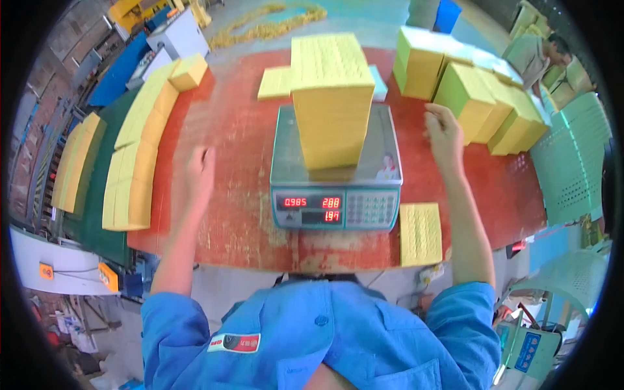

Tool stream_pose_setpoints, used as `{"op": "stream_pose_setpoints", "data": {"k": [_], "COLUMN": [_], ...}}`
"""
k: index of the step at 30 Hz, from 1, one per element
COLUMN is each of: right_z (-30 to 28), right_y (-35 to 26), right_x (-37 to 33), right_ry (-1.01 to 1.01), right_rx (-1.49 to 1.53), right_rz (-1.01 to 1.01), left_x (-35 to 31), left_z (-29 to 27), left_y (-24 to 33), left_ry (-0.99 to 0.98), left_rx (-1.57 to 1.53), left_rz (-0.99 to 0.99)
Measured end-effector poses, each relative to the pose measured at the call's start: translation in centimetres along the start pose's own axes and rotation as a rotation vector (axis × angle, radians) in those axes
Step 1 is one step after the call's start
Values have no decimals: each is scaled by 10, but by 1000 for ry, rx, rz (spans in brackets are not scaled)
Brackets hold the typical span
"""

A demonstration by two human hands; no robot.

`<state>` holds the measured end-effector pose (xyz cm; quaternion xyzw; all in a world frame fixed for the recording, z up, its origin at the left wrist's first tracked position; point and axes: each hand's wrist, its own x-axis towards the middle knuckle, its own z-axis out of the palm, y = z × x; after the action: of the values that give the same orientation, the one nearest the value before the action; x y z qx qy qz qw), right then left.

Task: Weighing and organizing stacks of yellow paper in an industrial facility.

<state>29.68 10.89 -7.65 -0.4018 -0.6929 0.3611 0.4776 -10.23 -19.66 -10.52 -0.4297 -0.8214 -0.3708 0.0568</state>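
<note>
A tall stack of yellow paper [333,120] stands upright on the metal pan of a digital scale [335,209], whose red display is lit. My left hand [201,172] hovers over the red table to the left of the scale, its fingers curled in with nothing visible in them. On the other side, my right hand [444,133] is raised beside the yellow stacks, fingers loosely bent and apart, holding nothing. Neither hand touches the weighed stack. A small flat yellow bundle [420,234] lies at the scale's front right corner, below my right forearm.
Yellow blocks [140,149] line the left side of the red table [227,227]. More yellow stacks [465,101] crowd the back right, and a low yellow pile [275,83] sits behind the scale. Another person [534,58] is at the far right, near a green perforated panel [575,159].
</note>
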Motion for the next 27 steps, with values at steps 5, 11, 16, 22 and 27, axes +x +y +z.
{"op": "stream_pose_setpoints", "data": {"k": [5,11,16,22,27], "right_z": [-127,-137,-139,-140,-140], "right_y": [153,200,196,195,191], "right_x": [-52,-117,-119,-118,-116], "right_ry": [3,30,12,23,31], "right_rx": [-536,-1059,-1052,-1052,-1044], "right_rz": [28,-150,-148,-149,-126], "left_x": [-148,-187,-192,-191,-188], "left_z": [-15,-13,-15,-13,-9], "left_y": [-115,-149,-143,-144,-144], "left_ry": [-128,-126,-131,-141,-139], "left_rx": [625,626,645,663,643], "left_rz": [-199,-110,-154,-175,-173]}}
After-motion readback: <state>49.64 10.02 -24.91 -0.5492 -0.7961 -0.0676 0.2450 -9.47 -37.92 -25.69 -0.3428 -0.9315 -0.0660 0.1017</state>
